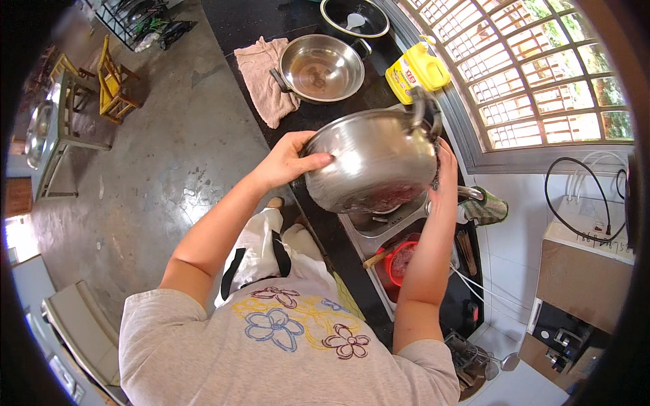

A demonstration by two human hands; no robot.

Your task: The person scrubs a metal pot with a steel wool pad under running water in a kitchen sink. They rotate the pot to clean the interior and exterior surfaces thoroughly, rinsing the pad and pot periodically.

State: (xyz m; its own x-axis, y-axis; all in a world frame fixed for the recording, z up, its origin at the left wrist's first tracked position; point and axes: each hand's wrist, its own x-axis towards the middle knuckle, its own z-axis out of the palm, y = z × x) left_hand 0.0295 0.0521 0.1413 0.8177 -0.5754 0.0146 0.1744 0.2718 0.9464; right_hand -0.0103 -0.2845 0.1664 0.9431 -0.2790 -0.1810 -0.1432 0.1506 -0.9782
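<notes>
A large stainless steel pot (pixel 372 159) is tilted in the air above the sink (pixel 362 237), its side toward me and its black handle at the upper right. My left hand (pixel 294 162) grips its left side, thumb on the outer wall. My right hand (pixel 443 169) is closed at its right side, fingers partly hidden. Something dark and rough, like a scouring pad (pixel 435 177), shows between that hand and the pot wall. The pot is slightly blurred and its inside is out of sight.
On the black counter (pixel 230 20) are a steel pan (pixel 321 68), a pink cloth (pixel 261 74), a black basin (pixel 355 17) and a yellow jug (pixel 418 71). A red container (pixel 399 264) is in the sink, near the faucet (pixel 470 194) and a green cloth (pixel 489 208). A barred window (pixel 535 74) is at right.
</notes>
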